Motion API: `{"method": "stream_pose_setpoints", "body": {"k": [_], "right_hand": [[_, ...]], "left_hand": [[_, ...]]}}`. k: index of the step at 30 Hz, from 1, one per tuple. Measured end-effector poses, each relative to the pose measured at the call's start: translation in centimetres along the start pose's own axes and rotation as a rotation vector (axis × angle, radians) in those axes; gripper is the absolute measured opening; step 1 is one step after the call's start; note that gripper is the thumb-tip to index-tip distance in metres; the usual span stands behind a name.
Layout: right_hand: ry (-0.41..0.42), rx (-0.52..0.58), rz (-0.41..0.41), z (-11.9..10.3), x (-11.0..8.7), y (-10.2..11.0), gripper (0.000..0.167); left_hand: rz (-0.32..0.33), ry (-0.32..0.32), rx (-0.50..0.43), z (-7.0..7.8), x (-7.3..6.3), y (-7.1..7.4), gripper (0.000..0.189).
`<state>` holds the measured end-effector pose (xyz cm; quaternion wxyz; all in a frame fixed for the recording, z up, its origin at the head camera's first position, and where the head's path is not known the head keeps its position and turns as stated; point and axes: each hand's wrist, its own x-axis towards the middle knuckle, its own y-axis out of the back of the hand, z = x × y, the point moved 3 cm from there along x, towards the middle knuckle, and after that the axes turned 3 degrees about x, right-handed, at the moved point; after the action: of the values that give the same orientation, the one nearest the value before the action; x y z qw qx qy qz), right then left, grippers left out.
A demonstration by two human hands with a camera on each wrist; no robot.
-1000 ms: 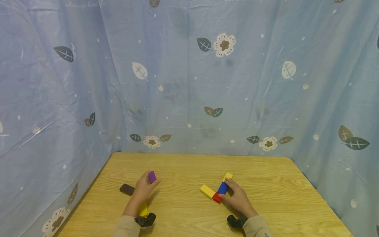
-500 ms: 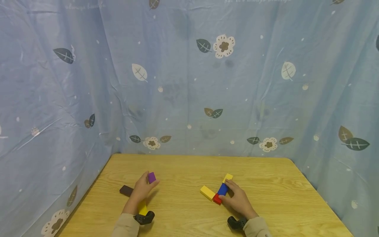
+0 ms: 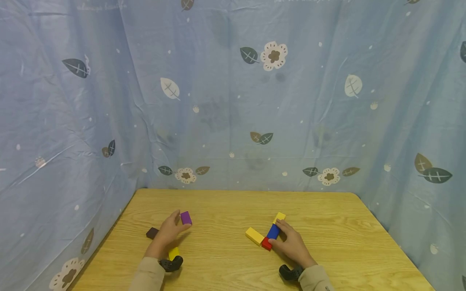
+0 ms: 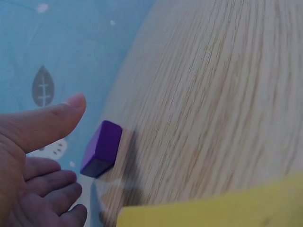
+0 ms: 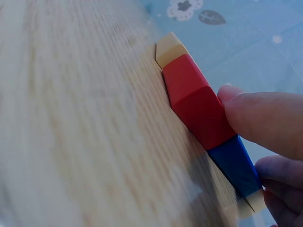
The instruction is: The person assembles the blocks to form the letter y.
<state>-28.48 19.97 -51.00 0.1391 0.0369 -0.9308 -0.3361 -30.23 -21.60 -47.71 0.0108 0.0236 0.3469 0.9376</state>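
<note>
A purple block (image 3: 186,218) stands on the table just beyond my left hand (image 3: 168,232). That hand's thumb and fingers are spread, and the left wrist view shows a gap between them and the block (image 4: 102,149). My right hand (image 3: 294,244) rests against a joined run of blocks. Its thumb touches the red block (image 5: 199,101), and its fingers lie along the blue block (image 3: 273,232) and the yellow block (image 3: 279,218) at the far end. Another yellow block (image 3: 254,236) meets the red one at an angle, making a V shape.
Partly behind my left hand lies a dark brown block (image 3: 152,233). A yellow block (image 3: 174,253) sits beneath the left wrist, close to the black wrist camera (image 3: 172,264). Blue patterned curtain (image 3: 218,101) encloses the wooden table (image 3: 225,210) at the back and sides.
My left hand has let go of the purple block and drawn back slightly to the left, leaving it on the table. The right hand has stayed at the row of blocks.
</note>
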Motion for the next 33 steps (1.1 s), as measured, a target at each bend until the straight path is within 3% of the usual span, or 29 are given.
{"method": "stream_pose_setpoints", "body": {"k": [11, 26, 33], "right_hand": [[0.002, 0.001, 0.006, 0.1, -0.1, 0.0, 0.076], [0.015, -0.011, 0.019, 0.1, -0.1, -0.1, 0.076], [0.012, -0.007, 0.016, 0.1, -0.1, 0.0, 0.076]], "left_hand": [[-0.081, -0.005, -0.090, -1.0, 0.5, 0.0, 0.084], [-0.106, 0.036, -0.040, -1.6, 1.3, 0.2, 0.084], [-0.135, 0.006, -0.051, -2.2, 1.6, 0.3, 0.083]]}}
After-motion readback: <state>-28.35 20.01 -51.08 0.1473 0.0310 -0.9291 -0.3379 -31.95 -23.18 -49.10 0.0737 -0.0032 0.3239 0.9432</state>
